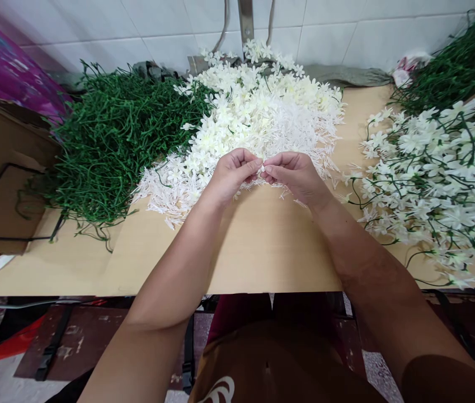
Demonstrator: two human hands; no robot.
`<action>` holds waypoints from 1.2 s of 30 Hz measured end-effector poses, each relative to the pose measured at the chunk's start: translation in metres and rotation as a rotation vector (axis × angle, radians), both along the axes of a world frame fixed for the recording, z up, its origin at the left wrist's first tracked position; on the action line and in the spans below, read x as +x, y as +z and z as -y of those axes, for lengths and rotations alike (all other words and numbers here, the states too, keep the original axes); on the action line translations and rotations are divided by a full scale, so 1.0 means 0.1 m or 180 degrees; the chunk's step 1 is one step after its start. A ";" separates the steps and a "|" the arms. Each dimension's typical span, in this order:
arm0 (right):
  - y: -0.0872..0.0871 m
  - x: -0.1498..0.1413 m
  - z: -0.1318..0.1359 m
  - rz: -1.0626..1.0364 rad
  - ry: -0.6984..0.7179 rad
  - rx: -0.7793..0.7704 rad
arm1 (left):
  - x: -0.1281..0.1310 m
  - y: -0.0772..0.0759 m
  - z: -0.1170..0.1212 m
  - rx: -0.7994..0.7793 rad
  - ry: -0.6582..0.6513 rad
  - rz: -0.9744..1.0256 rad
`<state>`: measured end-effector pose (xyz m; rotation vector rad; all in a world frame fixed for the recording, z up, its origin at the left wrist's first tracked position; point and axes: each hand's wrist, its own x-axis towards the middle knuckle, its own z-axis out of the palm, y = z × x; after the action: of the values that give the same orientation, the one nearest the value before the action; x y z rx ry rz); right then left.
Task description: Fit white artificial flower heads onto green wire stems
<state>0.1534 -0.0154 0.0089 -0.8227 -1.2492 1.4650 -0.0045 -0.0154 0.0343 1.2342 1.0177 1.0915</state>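
Observation:
My left hand [237, 172] and my right hand [294, 172] meet fingertip to fingertip over the front of a heap. Both are closed in a pinch around a small white flower piece [263, 167], mostly hidden by the fingers. Just behind them lies a pile of white artificial flower heads [237, 109], with pale yellow centres. Thin white stamen-like pieces [300, 126] lie over its right side, and more spread along its front left edge.
Left of the flowers is a mound of green plastic stems [123, 134], beside a cardboard box [2, 168]. White flowers on green stems [442, 179] fill the table's right side, with more green stems [459, 64] behind. A tiled wall [329, 28] bounds the wooden table [271, 246].

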 end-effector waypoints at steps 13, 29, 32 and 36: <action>0.01 0.00 0.01 -0.0004 -0.0016 0.0049 | 0.00 -0.01 -0.01 0.0055 0.0107 -0.0068; 0.00 0.01 0.01 -0.0165 0.0099 -0.0037 | -0.02 -0.02 -0.01 0.0078 0.0003 -0.0057; 0.00 0.01 0.01 -0.0150 0.0085 -0.0027 | -0.02 -0.02 -0.01 0.0070 -0.0002 -0.0070; 0.00 0.01 0.00 -0.0080 0.0070 0.0005 | -0.01 -0.01 -0.01 0.0056 -0.0002 -0.0080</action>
<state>0.1549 -0.0153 0.0086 -0.7895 -1.2438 1.4874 -0.0059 -0.0143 0.0330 1.2650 1.0286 1.0887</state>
